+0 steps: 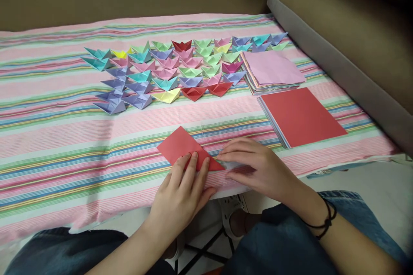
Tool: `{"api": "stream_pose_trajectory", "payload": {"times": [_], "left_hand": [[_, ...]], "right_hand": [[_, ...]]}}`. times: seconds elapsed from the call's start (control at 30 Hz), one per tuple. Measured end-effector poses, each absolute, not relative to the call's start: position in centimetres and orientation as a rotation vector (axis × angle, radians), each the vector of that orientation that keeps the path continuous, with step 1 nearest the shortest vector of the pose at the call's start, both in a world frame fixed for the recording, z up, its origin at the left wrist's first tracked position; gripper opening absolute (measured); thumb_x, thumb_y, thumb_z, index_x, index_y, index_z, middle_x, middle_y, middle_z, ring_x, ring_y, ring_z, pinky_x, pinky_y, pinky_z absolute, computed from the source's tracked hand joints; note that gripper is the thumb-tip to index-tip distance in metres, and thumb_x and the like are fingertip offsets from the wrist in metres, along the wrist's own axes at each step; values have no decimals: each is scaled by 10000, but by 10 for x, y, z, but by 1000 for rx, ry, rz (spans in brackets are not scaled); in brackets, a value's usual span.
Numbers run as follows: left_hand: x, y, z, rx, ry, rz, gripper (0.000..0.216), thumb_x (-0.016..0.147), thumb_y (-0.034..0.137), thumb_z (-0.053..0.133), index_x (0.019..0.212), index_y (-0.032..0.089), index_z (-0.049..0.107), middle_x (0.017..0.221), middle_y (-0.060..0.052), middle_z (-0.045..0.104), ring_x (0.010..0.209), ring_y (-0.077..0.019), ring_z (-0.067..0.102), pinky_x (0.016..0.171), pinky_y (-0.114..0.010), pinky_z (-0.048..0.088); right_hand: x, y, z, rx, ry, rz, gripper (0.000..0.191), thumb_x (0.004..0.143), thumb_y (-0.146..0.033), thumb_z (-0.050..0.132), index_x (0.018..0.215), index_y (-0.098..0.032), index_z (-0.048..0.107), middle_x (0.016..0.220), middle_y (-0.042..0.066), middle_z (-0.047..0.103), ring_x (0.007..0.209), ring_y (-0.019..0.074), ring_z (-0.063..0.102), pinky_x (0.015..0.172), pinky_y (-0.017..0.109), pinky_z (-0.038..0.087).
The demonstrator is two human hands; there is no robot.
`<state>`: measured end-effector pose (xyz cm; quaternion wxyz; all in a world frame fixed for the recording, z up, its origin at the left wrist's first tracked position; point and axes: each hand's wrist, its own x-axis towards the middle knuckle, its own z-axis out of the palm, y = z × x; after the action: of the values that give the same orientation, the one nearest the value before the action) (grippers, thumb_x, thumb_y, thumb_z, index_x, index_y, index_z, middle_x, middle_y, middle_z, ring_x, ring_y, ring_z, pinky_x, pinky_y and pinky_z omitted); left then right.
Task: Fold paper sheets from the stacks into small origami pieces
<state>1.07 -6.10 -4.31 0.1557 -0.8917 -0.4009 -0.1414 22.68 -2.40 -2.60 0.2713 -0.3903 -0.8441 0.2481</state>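
A red sheet of origami paper [180, 144], folded into a pointed shape, lies flat near the front edge of the cloth. My left hand [182, 184] rests on its lower part, fingers stretched out and pressing it down. At the sheet's right-hand tip is my right hand [258, 165], its fingers and thumb apart on either side of the point. Whether the right fingertips touch the paper is hard to make out. Behind both hands stand rows of small folded paper boats [167, 73] in several colours.
Right of the boats sits a stack of pink-topped paper [272, 68]. Nearer is a stack of red-topped square paper [303, 116]. A striped cloth [58, 146] covers the surface. A brown padded armrest [342, 38] rises along the right side.
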Motion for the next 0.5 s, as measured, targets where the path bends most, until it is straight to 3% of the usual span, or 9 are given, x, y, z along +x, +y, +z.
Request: {"api": "stream_pose_trajectory", "payload": {"times": [0.2, 0.33, 0.5], "left_hand": [[6, -47, -37, -2631, -1075, -470, 381, 870, 298, 561, 1167, 63, 606, 1028, -158, 669, 945, -294, 589, 762, -404, 514], [4, -39, -36, -2683, -1055, -509, 351, 862, 277, 570, 1137, 62, 604, 953, -132, 666, 875, -262, 569, 709, -383, 512], [3, -32, -35, -2715, -1047, -537, 210, 870, 172, 523, 1034, 86, 622, 840, -102, 653, 781, -231, 556, 639, -356, 481]], "right_hand": [[217, -23, -26, -917, -2372, 495, 173, 850, -178, 597, 1009, -171, 664, 968, 50, 697, 947, 192, 574, 830, 359, 509], [216, -22, -27, -828, -2458, 234, 202, 893, -155, 510, 1042, -141, 646, 916, 75, 708, 865, 194, 611, 771, 358, 528], [213, -20, -27, -766, -2382, 85, 258, 853, -104, 535, 1089, -166, 618, 904, 63, 717, 829, 193, 633, 728, 344, 537]]}}
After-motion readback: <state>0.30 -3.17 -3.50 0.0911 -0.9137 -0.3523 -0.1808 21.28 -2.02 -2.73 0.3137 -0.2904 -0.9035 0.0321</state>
